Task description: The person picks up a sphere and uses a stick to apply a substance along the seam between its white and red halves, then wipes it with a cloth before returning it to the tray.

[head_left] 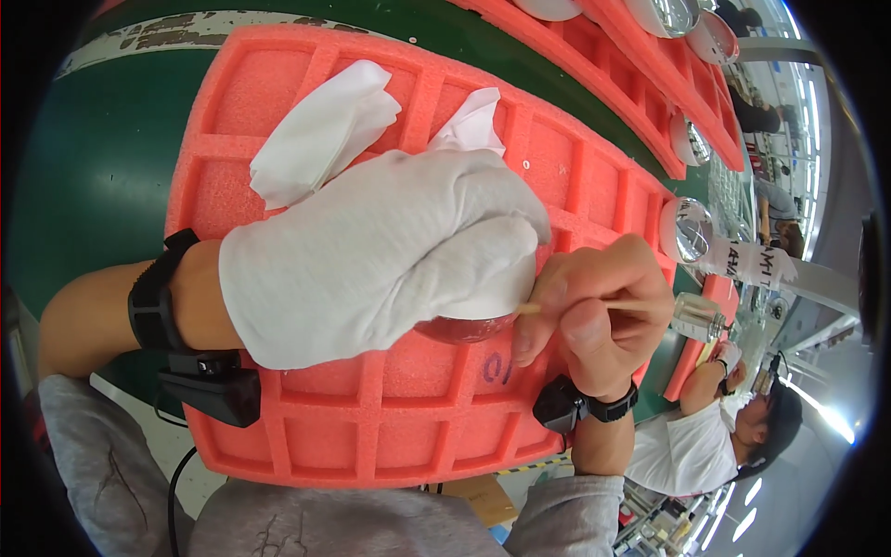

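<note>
My left hand [390,255], in a white cloth glove, is closed around a round piece [469,329] with a glossy dark red underside and a whitish side. The glove hides most of that piece. My bare right hand [603,311] pinches a thin wooden stick [636,304]. The tip of the stick meets the edge of the round piece, or comes very close to it. Both hands are above a red foam tray [371,422] divided into square pockets. Two crumpled white cloths or wipes, a larger one [325,130] and a smaller one [471,123], lie on the tray beyond my left hand.
The tray rests on a green tabletop [111,176]. More red foam trays [603,93] with shiny round pieces stand at the far right. A clear bottle with a metal top [698,317] is right of my right hand. A co-worker in white [687,446] sits farther right.
</note>
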The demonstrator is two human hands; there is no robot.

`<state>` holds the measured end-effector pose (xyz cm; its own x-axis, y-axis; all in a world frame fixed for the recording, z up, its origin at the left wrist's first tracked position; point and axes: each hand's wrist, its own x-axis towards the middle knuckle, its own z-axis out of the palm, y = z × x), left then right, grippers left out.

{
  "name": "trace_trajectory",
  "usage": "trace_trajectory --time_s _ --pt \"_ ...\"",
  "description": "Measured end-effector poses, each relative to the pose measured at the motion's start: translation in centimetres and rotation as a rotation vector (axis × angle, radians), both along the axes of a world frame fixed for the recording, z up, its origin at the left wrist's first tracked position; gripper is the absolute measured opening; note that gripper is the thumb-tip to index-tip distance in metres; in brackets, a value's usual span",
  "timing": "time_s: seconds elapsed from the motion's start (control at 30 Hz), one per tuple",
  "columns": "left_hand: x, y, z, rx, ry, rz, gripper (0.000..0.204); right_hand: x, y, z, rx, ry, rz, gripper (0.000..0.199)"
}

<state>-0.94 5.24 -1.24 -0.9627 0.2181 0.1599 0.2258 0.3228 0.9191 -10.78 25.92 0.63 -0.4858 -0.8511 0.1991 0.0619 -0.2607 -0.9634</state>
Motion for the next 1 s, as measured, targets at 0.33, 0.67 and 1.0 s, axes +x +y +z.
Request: trace_trajectory --time_s 0.33,0.67,1.0 --pt "-0.1 0.4 1.5 -0.232 -0.081 0.0 0.025 0.3 -0.2 0.2 0.029 0.338 -0.066 0.008" --pt "0.4 1.7 0.0 0.146 -0.051 0.119 0.023 0.4 -0.5 0.2 0.061 0.492 -0.048 0.028" --pt "0.3 1.1 0.4 -0.151 0.05 0.076 0.026 -0.4 -1.0 -0.5 -0.113 0.702 0.038 0.02"
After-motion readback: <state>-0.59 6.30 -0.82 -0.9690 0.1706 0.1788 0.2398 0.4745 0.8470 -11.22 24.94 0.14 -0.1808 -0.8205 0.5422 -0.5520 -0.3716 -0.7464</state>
